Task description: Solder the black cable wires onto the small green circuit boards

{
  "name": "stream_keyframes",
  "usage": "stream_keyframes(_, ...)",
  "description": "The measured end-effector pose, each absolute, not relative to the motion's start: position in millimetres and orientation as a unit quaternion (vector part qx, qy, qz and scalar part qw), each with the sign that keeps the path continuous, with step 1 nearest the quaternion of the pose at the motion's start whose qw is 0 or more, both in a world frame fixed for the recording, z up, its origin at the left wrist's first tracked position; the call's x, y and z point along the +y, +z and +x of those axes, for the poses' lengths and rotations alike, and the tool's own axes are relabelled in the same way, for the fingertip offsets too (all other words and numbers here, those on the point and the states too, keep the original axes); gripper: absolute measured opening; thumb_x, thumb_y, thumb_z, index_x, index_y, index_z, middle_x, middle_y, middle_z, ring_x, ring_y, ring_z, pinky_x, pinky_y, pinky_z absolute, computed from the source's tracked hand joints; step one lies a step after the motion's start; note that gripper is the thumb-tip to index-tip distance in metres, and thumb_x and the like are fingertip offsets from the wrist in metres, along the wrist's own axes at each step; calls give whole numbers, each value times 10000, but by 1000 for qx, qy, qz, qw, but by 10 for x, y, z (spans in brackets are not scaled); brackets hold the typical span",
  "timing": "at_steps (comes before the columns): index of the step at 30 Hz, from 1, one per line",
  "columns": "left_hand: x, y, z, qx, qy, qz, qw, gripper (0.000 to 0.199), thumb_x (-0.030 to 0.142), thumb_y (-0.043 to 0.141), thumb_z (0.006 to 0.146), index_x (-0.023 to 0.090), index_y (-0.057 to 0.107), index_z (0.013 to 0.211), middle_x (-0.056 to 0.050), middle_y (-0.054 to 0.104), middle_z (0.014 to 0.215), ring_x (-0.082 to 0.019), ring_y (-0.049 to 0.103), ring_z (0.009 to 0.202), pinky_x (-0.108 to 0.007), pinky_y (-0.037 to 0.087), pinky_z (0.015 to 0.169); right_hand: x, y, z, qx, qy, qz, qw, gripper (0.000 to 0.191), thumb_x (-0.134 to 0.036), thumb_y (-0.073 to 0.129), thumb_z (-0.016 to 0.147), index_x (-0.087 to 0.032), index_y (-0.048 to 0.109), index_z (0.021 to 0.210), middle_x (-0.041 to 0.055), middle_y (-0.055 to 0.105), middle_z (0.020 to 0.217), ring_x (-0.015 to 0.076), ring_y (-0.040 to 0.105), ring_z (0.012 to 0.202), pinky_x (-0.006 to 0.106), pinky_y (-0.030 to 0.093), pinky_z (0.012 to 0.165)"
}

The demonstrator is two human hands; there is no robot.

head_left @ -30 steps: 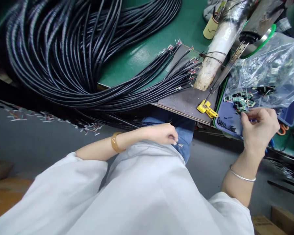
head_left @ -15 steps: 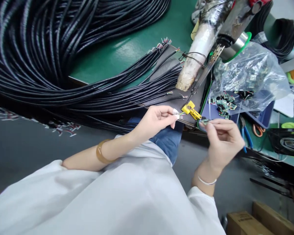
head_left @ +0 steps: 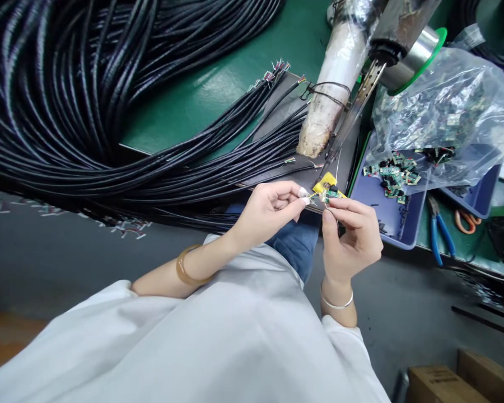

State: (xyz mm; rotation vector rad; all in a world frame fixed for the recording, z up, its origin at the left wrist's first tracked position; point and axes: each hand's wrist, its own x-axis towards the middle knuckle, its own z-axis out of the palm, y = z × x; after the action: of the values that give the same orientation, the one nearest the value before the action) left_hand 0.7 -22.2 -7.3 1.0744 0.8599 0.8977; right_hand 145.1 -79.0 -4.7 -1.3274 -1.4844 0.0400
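Observation:
My left hand (head_left: pixel 275 206) pinches the stripped end of a cable, and its thin coloured wires (head_left: pixel 313 197) stick out past the fingertips. Close on its right, my right hand (head_left: pixel 350 235) holds a small green circuit board (head_left: pixel 330 193) between thumb and fingers. Wire ends and board are almost together; whether they touch I cannot tell. Just behind the board is a yellow clip (head_left: pixel 325 181), partly covered by it. A soldering iron (head_left: pixel 353 120) slants down from above, its tip by the yellow clip.
Black cables (head_left: pixel 185 162) fill the left of the green table (head_left: pixel 172 106). A white wrapped tube (head_left: pixel 323 106) and a solder spool (head_left: pixel 418 61) stand behind. To the right are a blue tray (head_left: pixel 409 235) with circuit boards, a plastic bag (head_left: pixel 453 117), pliers (head_left: pixel 441 232) and orange-handled scissors (head_left: pixel 466 222).
My right hand has moved left with the circuit board, bringing it beside the wire ends and over the yellow clip. My left hand keeps its pinch. The whole view has shifted slightly.

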Motion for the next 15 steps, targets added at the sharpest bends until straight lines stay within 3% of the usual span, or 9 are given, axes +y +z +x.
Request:
stream_keyframes(6, -226, -110, 3, 387, 406, 511, 651, 93, 219, 685, 816, 131, 656, 830, 2, 629, 677, -76, 570, 584, -172, 471, 559, -838, -34, 1441, -682, -75, -536, 492, 224, -114, 727, 840, -258, 685, 1007, -1, 773, 935, 152, 744, 809, 297, 636, 738)
stream_keyframes(15, -217, -90, -7, 365, 408, 519, 656, 76, 198, 667, 832, 133, 643, 803, -1, 653, 666, -73, 591, 588, -166, 485, 571, -749, -35, 1499, -564, 109, -565, 592, 107, -133, 658, 884, -224, 641, 936, 25, 704, 929, 171, 711, 869, 357, 647, 727)
